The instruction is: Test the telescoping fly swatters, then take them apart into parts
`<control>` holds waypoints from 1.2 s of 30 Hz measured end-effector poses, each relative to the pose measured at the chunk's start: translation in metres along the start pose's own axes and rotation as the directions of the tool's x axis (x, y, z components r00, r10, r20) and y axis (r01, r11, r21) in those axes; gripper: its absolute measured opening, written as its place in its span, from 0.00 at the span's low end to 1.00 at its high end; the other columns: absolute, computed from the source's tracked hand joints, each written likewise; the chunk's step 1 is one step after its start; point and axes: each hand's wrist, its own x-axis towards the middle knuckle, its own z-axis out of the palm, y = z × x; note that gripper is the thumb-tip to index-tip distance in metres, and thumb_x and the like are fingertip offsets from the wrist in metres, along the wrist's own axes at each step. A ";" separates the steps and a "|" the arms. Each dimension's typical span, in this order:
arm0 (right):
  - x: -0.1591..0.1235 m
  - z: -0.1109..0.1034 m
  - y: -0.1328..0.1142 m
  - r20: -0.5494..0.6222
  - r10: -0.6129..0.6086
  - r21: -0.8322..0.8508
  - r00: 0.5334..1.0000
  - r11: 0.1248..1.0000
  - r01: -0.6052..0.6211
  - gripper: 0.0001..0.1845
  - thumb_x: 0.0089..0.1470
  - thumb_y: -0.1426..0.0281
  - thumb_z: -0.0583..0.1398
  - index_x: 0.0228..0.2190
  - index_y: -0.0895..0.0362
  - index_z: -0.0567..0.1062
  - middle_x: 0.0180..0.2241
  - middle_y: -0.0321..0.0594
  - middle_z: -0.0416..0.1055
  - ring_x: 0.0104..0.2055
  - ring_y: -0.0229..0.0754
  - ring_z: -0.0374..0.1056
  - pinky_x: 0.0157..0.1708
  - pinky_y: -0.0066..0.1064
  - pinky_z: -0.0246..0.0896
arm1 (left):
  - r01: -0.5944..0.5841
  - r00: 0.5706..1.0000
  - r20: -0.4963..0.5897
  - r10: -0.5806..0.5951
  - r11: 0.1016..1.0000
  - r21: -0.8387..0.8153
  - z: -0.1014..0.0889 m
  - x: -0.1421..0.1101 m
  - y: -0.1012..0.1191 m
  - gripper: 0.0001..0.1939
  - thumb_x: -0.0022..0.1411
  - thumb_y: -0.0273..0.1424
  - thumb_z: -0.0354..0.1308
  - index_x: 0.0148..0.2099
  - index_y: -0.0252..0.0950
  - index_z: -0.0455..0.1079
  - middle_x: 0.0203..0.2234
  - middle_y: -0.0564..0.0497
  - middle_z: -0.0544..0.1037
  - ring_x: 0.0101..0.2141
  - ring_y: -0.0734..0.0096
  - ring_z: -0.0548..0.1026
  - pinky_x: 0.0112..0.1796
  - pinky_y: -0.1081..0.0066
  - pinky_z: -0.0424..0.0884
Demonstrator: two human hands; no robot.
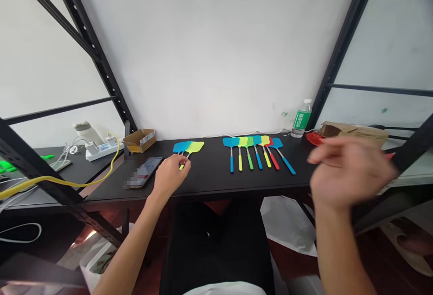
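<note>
My left hand (172, 174) rests on the black table (209, 175), its fingers closed round the handles of two fly swatters (189, 147), one blue and one yellow, whose heads lie side by side. To the right, a row of several fly swatters (257, 150) in blue, yellow, green and red lies on the table with handles toward me. My right hand (345, 168) hovers above the table's right end, smeared by motion, so its fingers cannot be read. It holds nothing that I can make out.
A phone (145, 171) lies left of my left hand, a small cardboard box (139, 140) behind it. A water bottle (301, 119), a red object (314, 138) and a brown paper bag (352, 130) stand at the back right. Black rack posts frame both sides. A yellow cable (67, 180) runs left.
</note>
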 end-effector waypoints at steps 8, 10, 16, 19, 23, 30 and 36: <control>-0.051 0.063 0.086 0.540 0.636 -0.200 0.551 0.733 -0.650 0.16 0.56 0.59 0.60 0.33 0.59 0.80 0.24 0.40 0.73 0.22 0.37 0.66 0.21 0.26 0.58 | 0.084 0.976 0.171 -0.135 0.958 0.275 0.069 0.029 -0.027 0.19 0.65 0.37 0.49 0.46 0.33 0.77 0.41 0.36 0.78 0.45 0.45 0.75 0.41 0.58 0.70; -0.067 0.068 0.101 0.566 0.670 -0.229 0.480 0.687 -0.690 0.16 0.55 0.59 0.60 0.31 0.58 0.80 0.24 0.40 0.73 0.23 0.37 0.66 0.20 0.25 0.58 | 0.067 0.979 0.167 -0.116 0.960 0.271 0.069 0.024 -0.025 0.18 0.66 0.35 0.48 0.42 0.33 0.78 0.38 0.36 0.79 0.44 0.46 0.76 0.41 0.58 0.70; -0.094 0.081 0.105 0.602 0.698 -0.226 0.388 0.615 -0.755 0.15 0.56 0.60 0.59 0.31 0.58 0.80 0.24 0.40 0.73 0.22 0.35 0.66 0.19 0.24 0.61 | 0.031 0.990 0.124 -0.059 0.975 0.218 0.061 0.001 -0.014 0.17 0.68 0.32 0.46 0.42 0.36 0.76 0.41 0.40 0.78 0.42 0.53 0.76 0.37 0.64 0.68; -0.098 0.085 0.104 0.616 0.694 -0.258 0.374 0.625 -0.736 0.15 0.57 0.60 0.59 0.33 0.58 0.80 0.24 0.40 0.73 0.21 0.35 0.66 0.18 0.23 0.60 | 0.025 0.997 0.074 -0.032 0.996 0.089 0.057 -0.011 -0.011 0.16 0.70 0.34 0.44 0.46 0.38 0.73 0.43 0.45 0.78 0.39 0.59 0.77 0.31 0.69 0.65; -0.098 0.086 0.105 0.561 0.739 -0.222 0.373 0.569 -0.792 0.19 0.57 0.56 0.62 0.41 0.58 0.78 0.30 0.42 0.76 0.22 0.34 0.67 0.17 0.23 0.62 | -0.108 0.994 0.011 0.110 0.985 -0.131 0.054 -0.026 -0.006 0.14 0.71 0.37 0.45 0.49 0.40 0.69 0.43 0.49 0.79 0.38 0.64 0.78 0.32 0.71 0.65; -0.092 0.073 0.116 0.555 0.753 0.058 0.353 0.389 -0.920 0.29 0.53 0.57 0.68 0.53 0.51 0.68 0.47 0.44 0.73 0.35 0.41 0.76 0.23 0.26 0.70 | -0.240 0.962 0.044 0.271 0.909 -0.341 0.054 -0.049 -0.001 0.13 0.71 0.38 0.45 0.51 0.43 0.67 0.43 0.52 0.79 0.32 0.70 0.77 0.34 0.73 0.67; -0.093 0.070 0.119 0.573 0.705 0.109 0.418 0.440 -0.891 0.28 0.51 0.59 0.69 0.53 0.48 0.71 0.43 0.39 0.72 0.39 0.41 0.75 0.34 0.28 0.71 | -0.265 0.959 0.062 0.278 0.951 -0.156 0.037 -0.042 -0.035 0.14 0.71 0.36 0.44 0.49 0.43 0.70 0.44 0.50 0.80 0.38 0.63 0.76 0.40 0.68 0.66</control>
